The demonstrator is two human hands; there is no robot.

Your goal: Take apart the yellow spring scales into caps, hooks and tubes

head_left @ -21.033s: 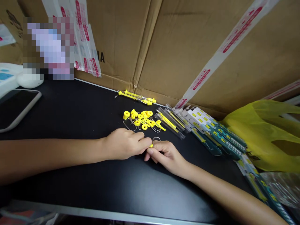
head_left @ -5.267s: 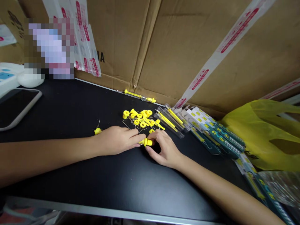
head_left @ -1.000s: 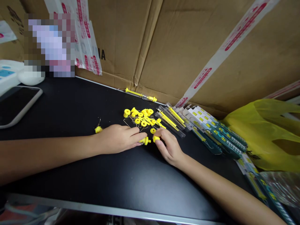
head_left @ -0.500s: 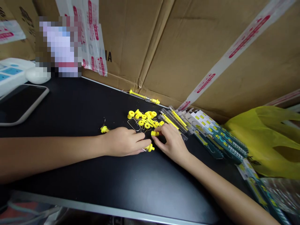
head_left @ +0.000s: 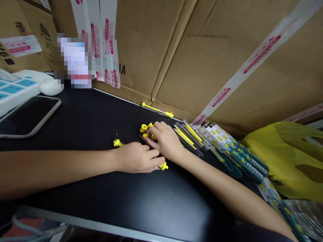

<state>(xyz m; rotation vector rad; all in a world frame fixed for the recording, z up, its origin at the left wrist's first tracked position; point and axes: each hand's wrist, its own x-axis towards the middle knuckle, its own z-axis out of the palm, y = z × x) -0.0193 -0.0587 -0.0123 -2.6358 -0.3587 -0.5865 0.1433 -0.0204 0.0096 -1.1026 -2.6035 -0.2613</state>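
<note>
My left hand (head_left: 138,157) is closed around a spring scale lying crosswise in it. One yellow end with a wire hook (head_left: 117,143) sticks out on the left, and the other yellow end (head_left: 163,165) shows past my fingertips; its middle is hidden by the hand. Above and to the right, my right hand (head_left: 165,139) reaches over a pile of loose yellow parts (head_left: 143,127). Its thumb and forefinger are bent around a small yellow cap (head_left: 145,135) at the pile's left side. The hand hides most of the pile.
Another spring scale (head_left: 157,110) lies along the table's back edge. Clear tubes with yellow scales (head_left: 186,136) and packaged sets (head_left: 234,148) lie to the right, beside a yellow plastic bag (head_left: 285,154). A phone (head_left: 27,116) and power strip (head_left: 15,87) are at left. Cardboard boxes (head_left: 214,50) stand behind.
My right hand has moved left and away from me, over the pile, with a yellow cap at its fingertips. My left hand keeps its hold on the spring scale. The view has shifted slightly.
</note>
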